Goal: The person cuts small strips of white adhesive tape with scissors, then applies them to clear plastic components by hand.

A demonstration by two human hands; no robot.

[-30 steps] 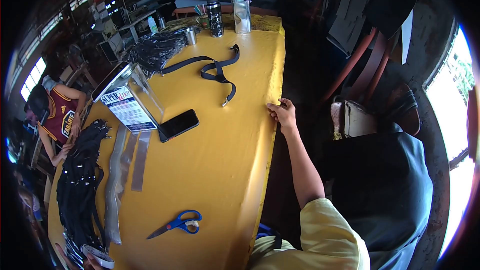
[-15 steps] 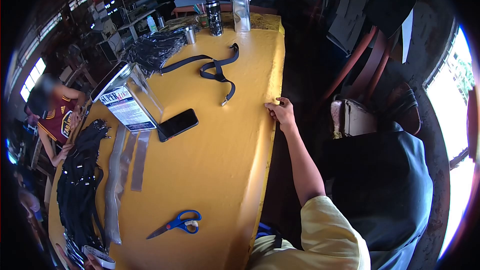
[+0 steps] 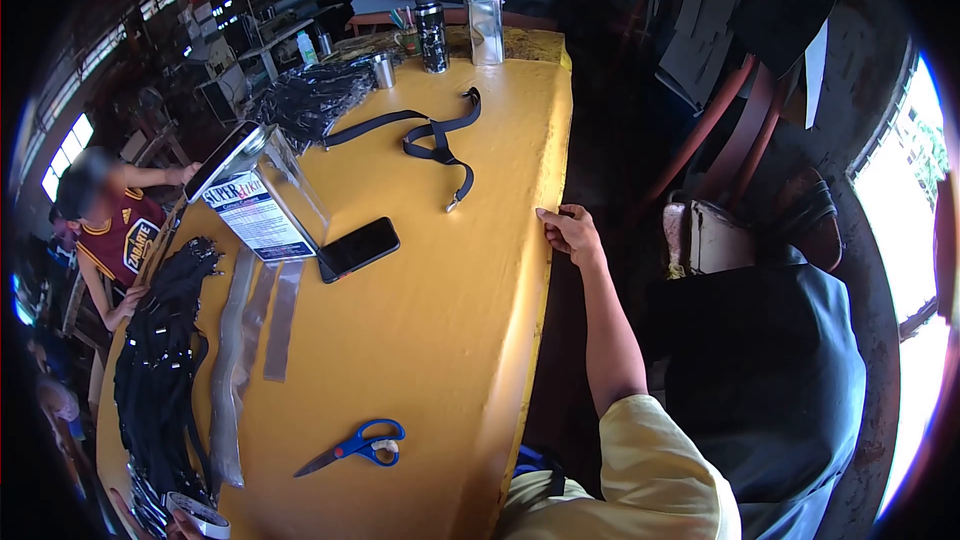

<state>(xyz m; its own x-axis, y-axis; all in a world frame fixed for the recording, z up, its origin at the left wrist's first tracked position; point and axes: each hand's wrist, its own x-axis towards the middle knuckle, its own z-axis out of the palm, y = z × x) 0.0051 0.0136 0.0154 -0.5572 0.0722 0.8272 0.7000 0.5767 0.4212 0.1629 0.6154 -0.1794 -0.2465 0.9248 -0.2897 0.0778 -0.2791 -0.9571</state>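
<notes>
My right hand (image 3: 572, 233) is at the right edge of the yellow table (image 3: 420, 310), fingers curled and pressed together; anything between them is too small to make out. At the bottom left, my left hand (image 3: 184, 527) is mostly cut off, its fingers against a white tape roll (image 3: 200, 514). Black straps with metal clips (image 3: 160, 340) lie in a pile above it, beside clear strips (image 3: 232, 370). Blue-handled scissors (image 3: 365, 444) lie nearer the front. A black strap with a clip (image 3: 437, 140) lies spread out farther back.
A phone (image 3: 360, 249) lies beside a labelled tin (image 3: 262, 215). A black bottle (image 3: 432, 35), a metal cup (image 3: 383, 71) and another tin (image 3: 486, 30) stand at the back. A person (image 3: 120, 230) is at the left side. Black material (image 3: 760, 370) is at the right.
My right hand has shifted slightly right and down along the table edge. The other person's raised arm has reached out toward the labelled tin.
</notes>
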